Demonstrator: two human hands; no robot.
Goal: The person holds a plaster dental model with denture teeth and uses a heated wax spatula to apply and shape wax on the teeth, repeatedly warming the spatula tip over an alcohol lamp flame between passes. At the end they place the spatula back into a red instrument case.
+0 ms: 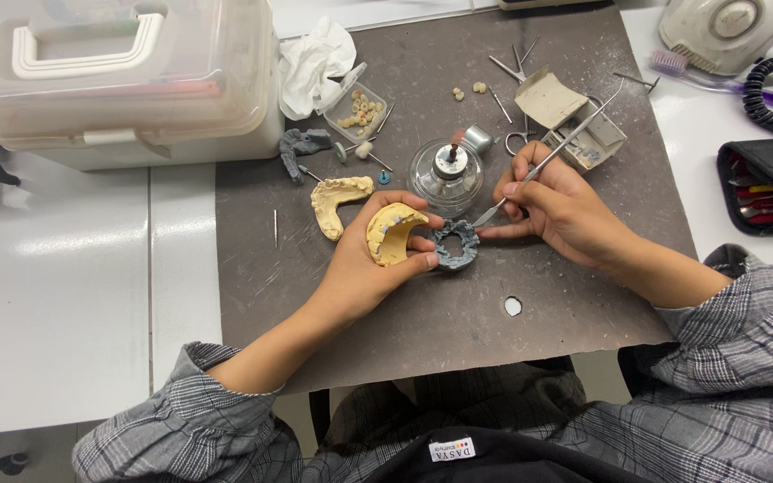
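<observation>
I cradled the yellow dental cast (393,233) in my left hand (364,259), just left of the frame's centre, fingers curled under it and thumb pressed along its lower edge, so the arch faced up towards me and stayed steady off the mat. My right hand (558,210), right of centre, pinched a thin metal carving tool (547,161) like a pen, thumb and forefinger pressed together near its lower end, while the long handle slanted away to the upper right. That low pinch gave me fine control of the tip, which pointed at the grey arch-shaped piece (455,243) lying on the dark mat (315,295) between my hands; whether the tip touched it I could not tell. The grey piece lay just beside my left fingertips.

The cast was horseshoe-shaped, pale yellow and chalky, with small greyish spots along its upper ridge. A second yellow cast (337,201) lay on the mat to the left, near it but apart. The glass spirit lamp (446,172) stood just above my hands at centre, close enough to reach with the tool. A small tray of loose tooth shapes (360,109) sat further up.
</observation>
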